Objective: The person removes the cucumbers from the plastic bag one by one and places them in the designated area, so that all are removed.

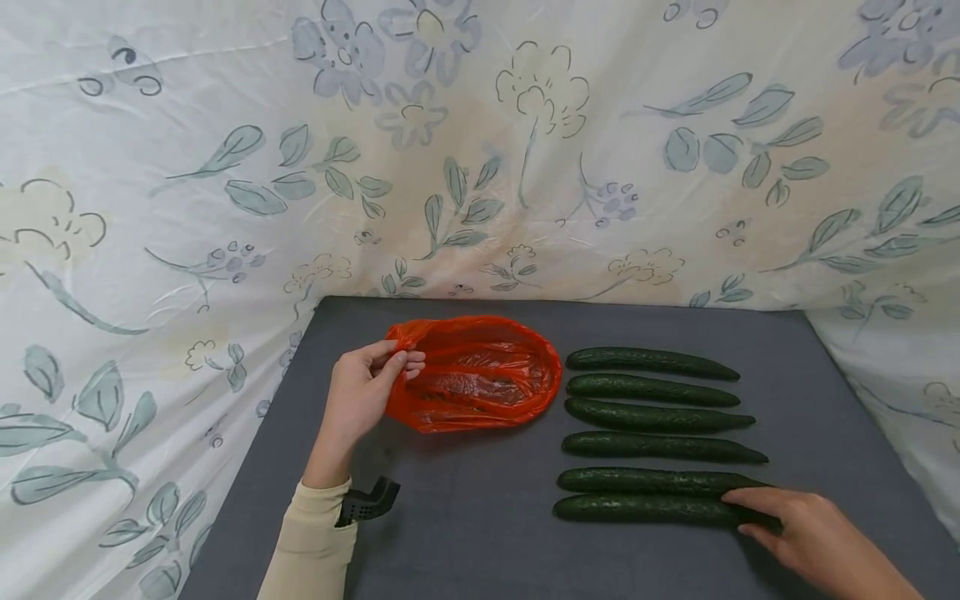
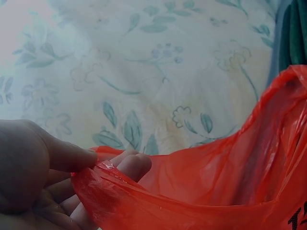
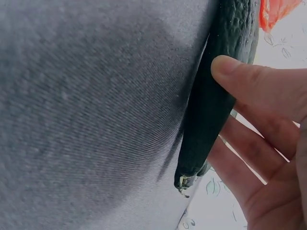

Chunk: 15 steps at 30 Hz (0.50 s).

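My left hand pinches the left rim of a red plastic bag, whose mouth gapes open on the table. In the left wrist view the thumb presses the thin film against the fingers, and part of a black printed mark shows at the lower right. Several dark green cucumbers lie in a column right of the bag, stems to the right. At the near end of the column, my right hand grips the nearest cucumber close to its stem end, thumb on the near side. The neighbouring cucumber lies right alongside it.
Farther back lie more cucumbers, the farthest cucumber near the bag's right rim. A dark grey cloth covers the table. Floral fabric hangs behind and at both sides. A black device sits on the left wrist.
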Tool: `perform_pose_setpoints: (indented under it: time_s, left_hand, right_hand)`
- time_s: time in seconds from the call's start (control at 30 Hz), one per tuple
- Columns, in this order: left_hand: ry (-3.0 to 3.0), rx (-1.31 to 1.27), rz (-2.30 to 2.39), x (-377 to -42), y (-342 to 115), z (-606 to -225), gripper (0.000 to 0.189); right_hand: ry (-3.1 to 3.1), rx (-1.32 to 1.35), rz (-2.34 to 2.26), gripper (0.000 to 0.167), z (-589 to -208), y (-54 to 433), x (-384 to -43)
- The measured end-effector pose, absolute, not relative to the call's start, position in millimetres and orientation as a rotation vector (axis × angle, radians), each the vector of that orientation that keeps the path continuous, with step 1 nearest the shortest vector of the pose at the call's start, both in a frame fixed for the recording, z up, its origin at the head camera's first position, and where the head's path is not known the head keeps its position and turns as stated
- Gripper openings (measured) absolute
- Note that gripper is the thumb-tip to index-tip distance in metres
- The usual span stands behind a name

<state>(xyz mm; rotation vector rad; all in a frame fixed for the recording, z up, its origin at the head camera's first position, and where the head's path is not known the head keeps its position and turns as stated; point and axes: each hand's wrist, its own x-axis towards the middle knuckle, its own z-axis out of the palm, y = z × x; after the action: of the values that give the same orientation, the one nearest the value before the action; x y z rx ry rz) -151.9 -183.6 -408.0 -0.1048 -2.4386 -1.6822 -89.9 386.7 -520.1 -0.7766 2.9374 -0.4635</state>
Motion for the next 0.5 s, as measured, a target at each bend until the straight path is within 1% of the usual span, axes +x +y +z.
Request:
perform_pose_setpoints:
  time_s: [0.2,0.4,0.5]
  left_hand:
    - [-2.456,-0.098,-1.650,-150.6,-183.0,-406.9,0.035]
    - [-2.454,-0.084,-1.656,-148.9,-182.8,-405.8,0.038]
    - [-2.481,-0.062,-1.601,-147.1,-182.0,-405.0,0.040]
  right_hand:
    - [2.978,-0.640,-0.408,0.042,-523.0,381.9,-85.0]
    - [3.046,-0.647,-0.397,0.043,-525.8,381.3,-82.2]
    - [3.100,-0.707,-0.383,0.046,-524.8,380.9,-80.5]
